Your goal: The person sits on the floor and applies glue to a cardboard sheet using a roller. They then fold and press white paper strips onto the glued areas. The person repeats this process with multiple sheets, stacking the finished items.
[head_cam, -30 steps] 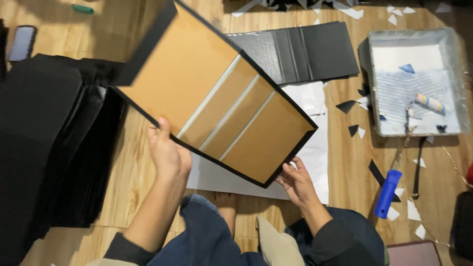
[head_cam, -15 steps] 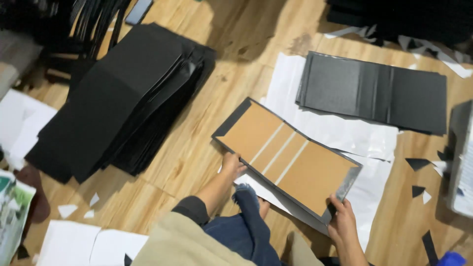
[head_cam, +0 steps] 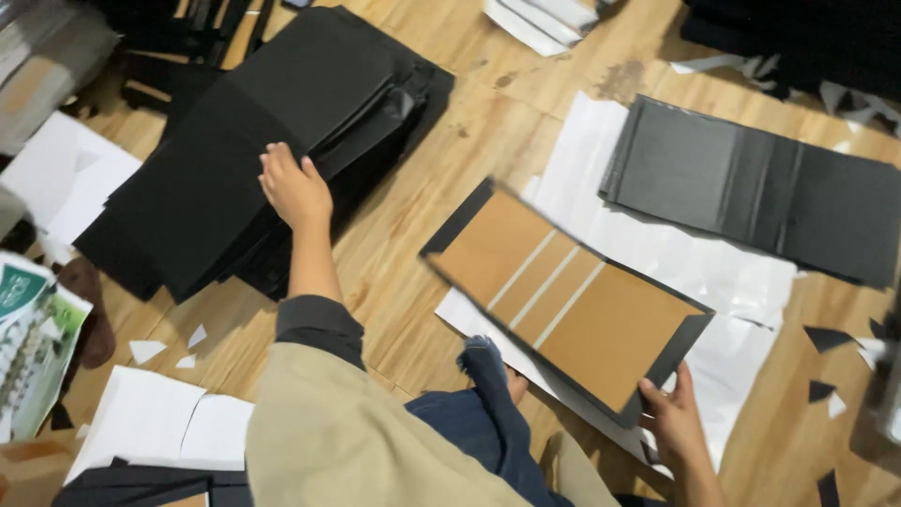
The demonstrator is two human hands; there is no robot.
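The brown board cover (head_cam: 572, 305), a flat panel of tan card sections edged in black with pale gaps between them, is lying tilted above the wooden floor (head_cam: 450, 216) and serving here as the landmark. The right hand (head_cam: 678, 420) is gripping its near right corner, fingers wrapped around the black edge, so this hand is closed on the cover. Directly beneath the cover, white paper sheets (head_cam: 676, 253) are spreading out over the floor and extending past it on the far side. Beyond the cover, to the upper right, a flat black cover (head_cam: 751, 188) is lying open on those sheets. To the left of the cover, well apart from it, a tall stack of black boards (head_cam: 235, 141) is resting on the floor. The left hand (head_cam: 296, 188) is lying on the top of this stack, fingers curled loosely and pressing on the uppermost board; it is touching the stack, and whether it is gripping a board cannot be determined. Small black offcuts (head_cam: 826, 338) are lying on the floor to the right of the cover. More white sheets (head_cam: 160, 422) are lying to the lower left of the cover, beside a green printed sheet (head_cam: 38, 347) at the left margin.
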